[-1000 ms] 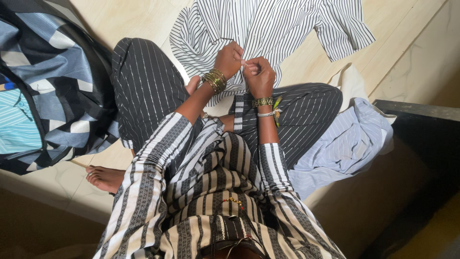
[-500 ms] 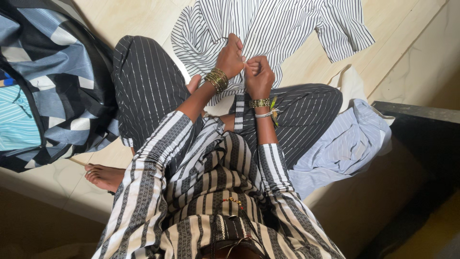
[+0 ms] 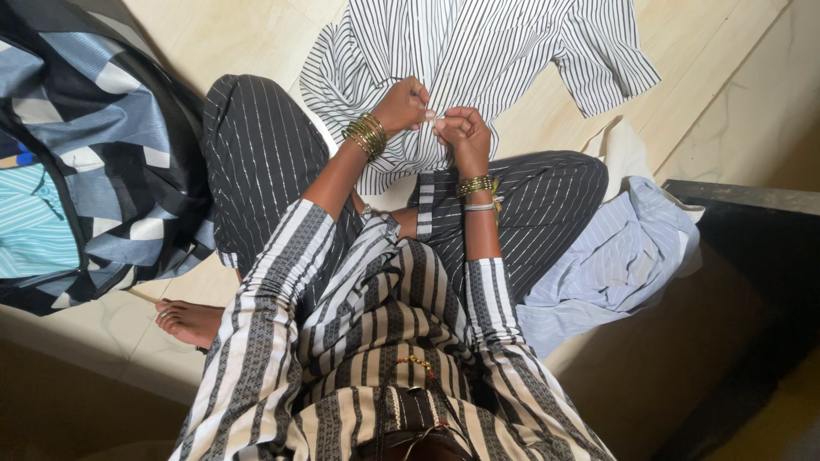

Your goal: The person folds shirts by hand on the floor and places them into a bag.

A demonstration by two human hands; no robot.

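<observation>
A white shirt with thin black stripes (image 3: 504, 51) lies spread on the pale floor in front of my crossed legs. My left hand (image 3: 401, 107), with gold bangles on the wrist, pinches the shirt's front edge. My right hand (image 3: 461, 132), also bangled, pinches the same edge close beside it, fingertips nearly touching the left hand's. Both hands are closed on the cloth near the button strip; what lies between the fingertips is too small to tell.
A large bag with a blue, black and white pattern (image 3: 94, 154) lies at the left, with light blue striped cloth inside. A crumpled pale blue striped shirt (image 3: 615, 256) lies at my right knee. A dark low ledge (image 3: 752, 248) stands at the right.
Both hands have shifted slightly left and up along the shirt's edge, the left wrist turning outward. The shirt's hem has moved a little with them.
</observation>
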